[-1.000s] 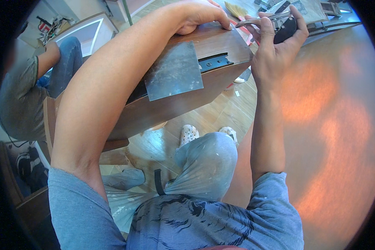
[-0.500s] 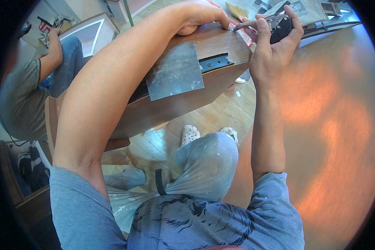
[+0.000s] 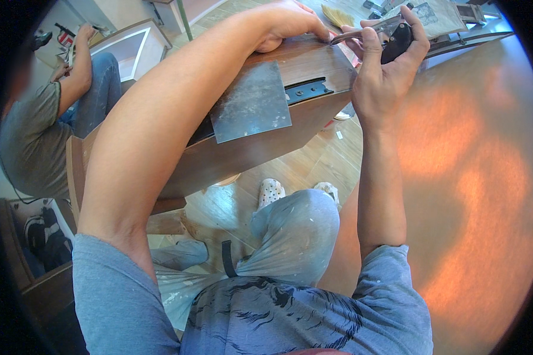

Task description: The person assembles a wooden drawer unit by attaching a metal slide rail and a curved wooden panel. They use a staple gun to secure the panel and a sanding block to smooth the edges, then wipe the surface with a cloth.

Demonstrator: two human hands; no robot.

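In my right hand (image 3: 391, 77) is a plier-like tool (image 3: 397, 42) with a black grip and metal jaws, fingers wrapped round it. Its narrow tip points left, close to the fingertips of my left hand (image 3: 290, 26). That hand bends over the far side of a brown wooden piece (image 3: 249, 151); its fingers curl down, and what they pinch, if anything, is hidden. On the wood, beside my left forearm, lies a thin grey metal sheet (image 3: 251, 103) that overhangs the near edge. A black slide rail (image 3: 309, 90) with screw heads sits right of the sheet.
A large brown panel (image 3: 456, 207) fills the right side. At the left another person (image 3: 35, 136) sits, hands raised near a white-lined box (image 3: 133, 50). A brush (image 3: 339, 16) lies beyond my hands. An open drawer (image 3: 41, 236) with dark items is at lower left.
My right hand has turned slightly, tilting the tool's black grip, while its tip stays by my left fingers. My left arm shifts a little right. The other person's hand has risen.
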